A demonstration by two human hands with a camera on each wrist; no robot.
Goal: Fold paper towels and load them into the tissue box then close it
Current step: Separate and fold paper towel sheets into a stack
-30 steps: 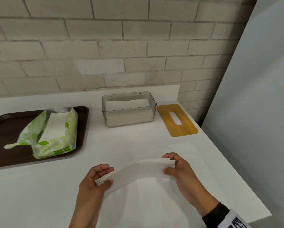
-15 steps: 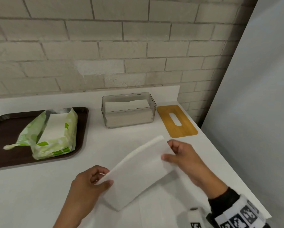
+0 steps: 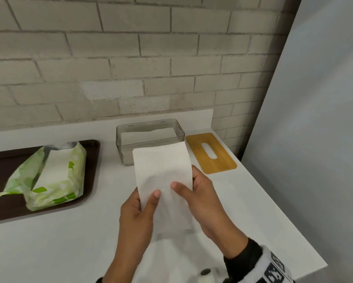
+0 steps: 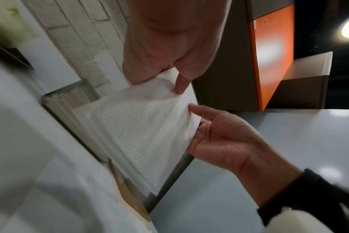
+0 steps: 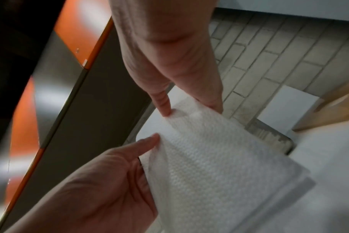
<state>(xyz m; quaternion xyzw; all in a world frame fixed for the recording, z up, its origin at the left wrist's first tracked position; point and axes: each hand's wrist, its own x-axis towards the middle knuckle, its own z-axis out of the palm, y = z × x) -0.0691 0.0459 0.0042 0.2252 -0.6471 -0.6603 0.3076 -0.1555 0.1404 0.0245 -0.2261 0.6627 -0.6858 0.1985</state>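
I hold a folded white paper towel [image 3: 161,166] upright over the counter, just in front of the clear tissue box [image 3: 120,139]. My left hand [image 3: 149,199] pinches its lower left edge, thumb on the near face. My right hand [image 3: 183,182] grips the right edge, thumb in front and fingers behind. The box stands open with white towels inside. Its bamboo lid [image 3: 211,153], with a slot, lies flat to the box's right. The left wrist view shows the towel [image 4: 133,129] pinched by both hands; so does the right wrist view, towel [image 5: 209,157].
A dark brown tray [image 3: 90,180] at the left carries an opened green-and-white towel package [image 3: 51,176]. A brick wall runs behind the white counter [image 3: 253,211], whose right edge drops off beside a grey panel. Another white sheet seems to lie flat under my hands.
The towel went from a low strip being folded over the counter to a folded sheet lifted and turned upright. Both hands came closer together and moved toward the box.
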